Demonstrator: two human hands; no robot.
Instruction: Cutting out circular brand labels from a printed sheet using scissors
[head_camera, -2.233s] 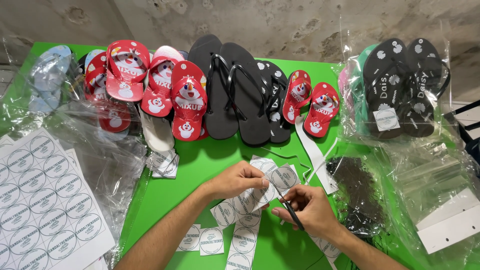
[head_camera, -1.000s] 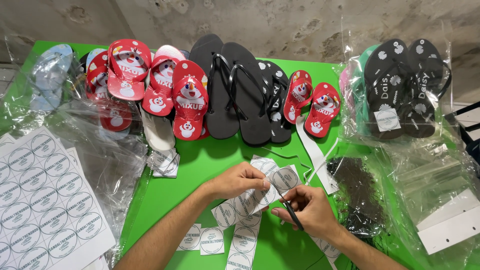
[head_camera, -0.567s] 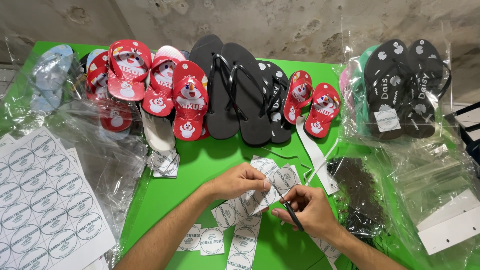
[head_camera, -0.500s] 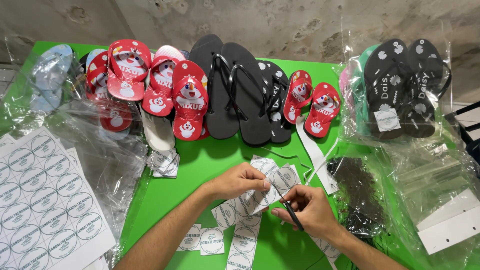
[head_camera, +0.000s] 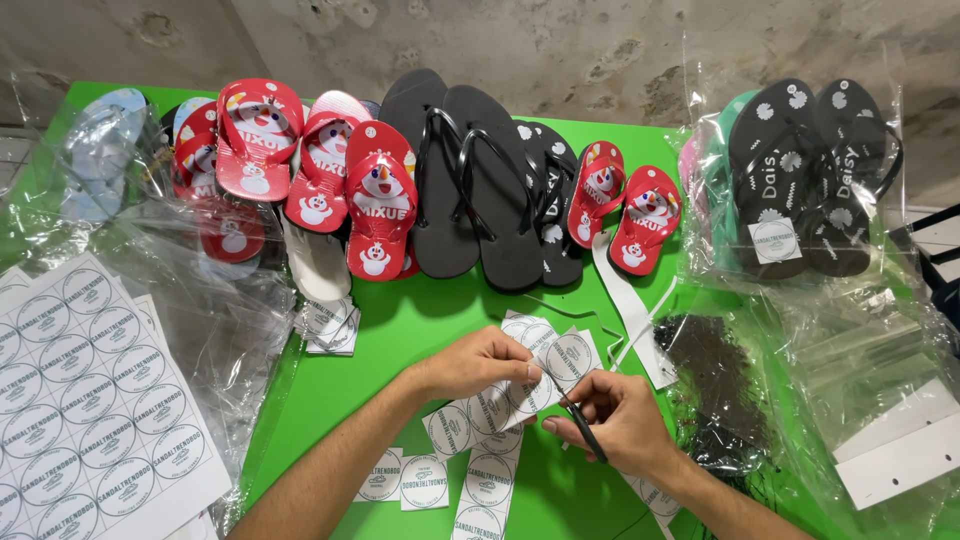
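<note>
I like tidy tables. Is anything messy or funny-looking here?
A bit. Cut sticker squares lie scattered on the green table under the hands, and crumpled clear bags spread beside the sticker sheet. The flip-flops stand in a neat row, though some overlap. Nothing looks broken.

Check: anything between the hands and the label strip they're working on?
Nothing visible. The left hand already pinches the strip of round labels, and the right hand holds a thin black tool against it. Cut labels lie below, apart.

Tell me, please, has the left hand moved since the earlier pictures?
No. The left hand keeps holding the sticker strip at the same spot below the black flip-flops.
</note>
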